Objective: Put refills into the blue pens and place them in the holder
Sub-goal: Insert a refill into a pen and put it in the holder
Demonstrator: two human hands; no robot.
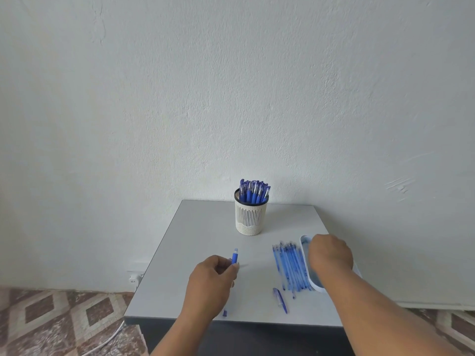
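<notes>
Table (205, 227) centre bare; holder (248, 217) near far edge, tray (305, 240) at right edge.

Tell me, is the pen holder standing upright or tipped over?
Upright. The holder stands on its base at the back of the table, with blue pens sticking up out of its open top.

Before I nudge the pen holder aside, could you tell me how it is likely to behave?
The pen holder may tip: it stands tall and narrow, with pens crowding its top. It probably slides easily on the smooth table.
</notes>
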